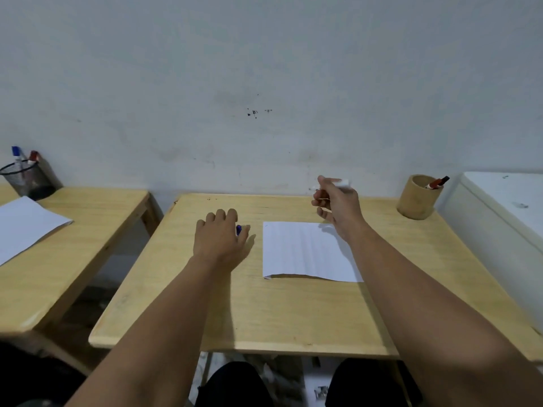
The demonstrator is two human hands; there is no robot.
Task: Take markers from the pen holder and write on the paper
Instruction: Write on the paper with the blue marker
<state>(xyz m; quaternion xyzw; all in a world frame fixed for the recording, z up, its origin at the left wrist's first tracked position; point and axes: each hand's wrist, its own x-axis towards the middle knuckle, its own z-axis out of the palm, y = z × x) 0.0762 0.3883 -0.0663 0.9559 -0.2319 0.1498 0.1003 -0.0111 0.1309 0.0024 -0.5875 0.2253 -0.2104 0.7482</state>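
A white sheet of paper [305,249] lies on the wooden table [264,312], right of centre. My right hand [336,202] is raised above the paper's far right corner, closed around a white marker [342,183] that lies roughly level. My left hand [220,236] rests palm down on the table left of the paper, its fingers over a small blue marker cap [238,229]. The bamboo pen holder [417,198] stands at the table's far right corner with a red marker [437,183] leaning in it.
A second wooden table [73,230] stands to the left with a sheet of paper [23,224] and a black mesh holder [28,180] holding blue and red markers. A white cabinet [505,207] borders the right side. The wall is just behind.
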